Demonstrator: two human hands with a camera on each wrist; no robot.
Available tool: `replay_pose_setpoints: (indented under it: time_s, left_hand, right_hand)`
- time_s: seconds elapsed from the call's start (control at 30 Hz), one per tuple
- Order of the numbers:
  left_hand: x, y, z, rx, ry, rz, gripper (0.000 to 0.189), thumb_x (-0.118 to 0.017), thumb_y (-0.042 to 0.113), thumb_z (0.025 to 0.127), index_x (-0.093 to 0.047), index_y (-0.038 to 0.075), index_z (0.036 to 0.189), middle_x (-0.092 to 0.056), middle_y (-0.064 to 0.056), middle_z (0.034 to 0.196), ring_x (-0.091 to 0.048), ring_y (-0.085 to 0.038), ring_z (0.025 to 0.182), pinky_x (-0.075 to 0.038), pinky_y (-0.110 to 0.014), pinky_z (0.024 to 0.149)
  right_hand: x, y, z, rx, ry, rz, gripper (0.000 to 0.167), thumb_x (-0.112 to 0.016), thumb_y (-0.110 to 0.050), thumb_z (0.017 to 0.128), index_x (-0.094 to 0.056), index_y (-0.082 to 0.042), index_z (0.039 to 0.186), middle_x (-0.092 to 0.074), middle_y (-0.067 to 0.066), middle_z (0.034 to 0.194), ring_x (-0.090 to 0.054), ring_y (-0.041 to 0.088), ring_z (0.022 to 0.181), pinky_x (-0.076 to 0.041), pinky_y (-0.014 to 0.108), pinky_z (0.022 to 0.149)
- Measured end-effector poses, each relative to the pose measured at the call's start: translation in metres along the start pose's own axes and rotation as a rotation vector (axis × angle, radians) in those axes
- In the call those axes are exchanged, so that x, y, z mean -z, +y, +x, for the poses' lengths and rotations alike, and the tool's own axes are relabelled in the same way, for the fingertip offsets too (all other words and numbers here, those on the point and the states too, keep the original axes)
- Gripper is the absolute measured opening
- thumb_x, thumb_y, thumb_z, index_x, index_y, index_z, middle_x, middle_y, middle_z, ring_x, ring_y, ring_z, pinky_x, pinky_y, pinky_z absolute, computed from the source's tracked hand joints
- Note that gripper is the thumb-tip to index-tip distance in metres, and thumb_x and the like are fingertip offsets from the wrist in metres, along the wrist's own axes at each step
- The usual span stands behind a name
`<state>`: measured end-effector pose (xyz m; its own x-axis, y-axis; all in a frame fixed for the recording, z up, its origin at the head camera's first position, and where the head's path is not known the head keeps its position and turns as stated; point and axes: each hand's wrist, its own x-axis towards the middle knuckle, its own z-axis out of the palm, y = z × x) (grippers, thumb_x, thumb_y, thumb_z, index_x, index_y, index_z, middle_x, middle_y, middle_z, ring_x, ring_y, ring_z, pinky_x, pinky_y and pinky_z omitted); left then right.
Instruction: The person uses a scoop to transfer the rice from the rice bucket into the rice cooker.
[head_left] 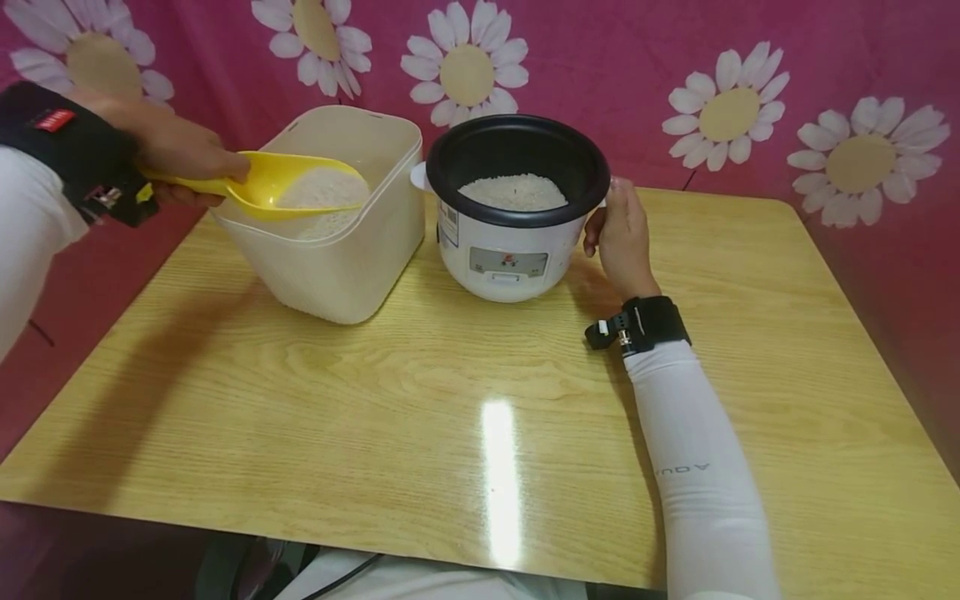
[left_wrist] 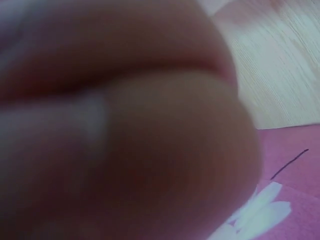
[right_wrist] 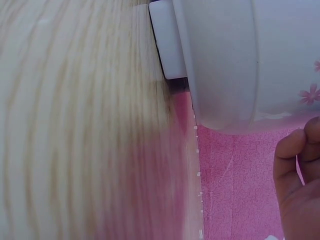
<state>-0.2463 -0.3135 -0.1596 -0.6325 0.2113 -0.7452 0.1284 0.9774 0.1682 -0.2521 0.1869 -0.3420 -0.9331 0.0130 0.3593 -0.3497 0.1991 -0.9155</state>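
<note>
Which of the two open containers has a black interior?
The round white rice cooker, beside the right hand: its inner pot is black, while the translucent rectangular plastic bin at the left is pale inside.

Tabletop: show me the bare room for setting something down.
Free: the front of the table, bordered by bin, rice cooker, right sleeve and near edge; also the stretch between that sleeve and the table's right edge. Crowded: the narrow gap between bin and cooker.

White sleeves, black wrist straps, red tag.
</note>
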Motion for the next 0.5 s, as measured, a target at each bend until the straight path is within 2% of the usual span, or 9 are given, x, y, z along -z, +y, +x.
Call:
replay_pose_setpoints:
  time_s: [0.3,0.5]
  left_hand:
    - [-0.001,-0.012,-0.005,0.000,0.034,0.017,0.060,-0.017,0.040,0.111,-0.057,0.015,0.072,-0.046,0.007,0.059,-0.043,-0.010,0.051,-0.043,-0.026,0.055]
    - [-0.002,-0.018,-0.007,0.001,0.050,-0.008,0.057,-0.019,0.040,0.110,-0.056,0.015,0.075,-0.047,0.006,0.062,-0.044,-0.011,0.053,-0.044,-0.027,0.055]
  right_hand:
    - [-0.001,-0.002,-0.002,0.008,0.005,-0.011,0.027,-0.030,-0.050,0.111,-0.051,-0.032,0.115,-0.047,-0.001,0.070,-0.047,0.015,0.057,-0.044,0.023,0.052]
    - [-0.001,-0.003,-0.002,0.004,0.011,-0.017,0.028,-0.031,-0.051,0.111,-0.050,-0.032,0.115,-0.047,-0.001,0.070,-0.047,0.015,0.057,-0.044,0.023,0.052]
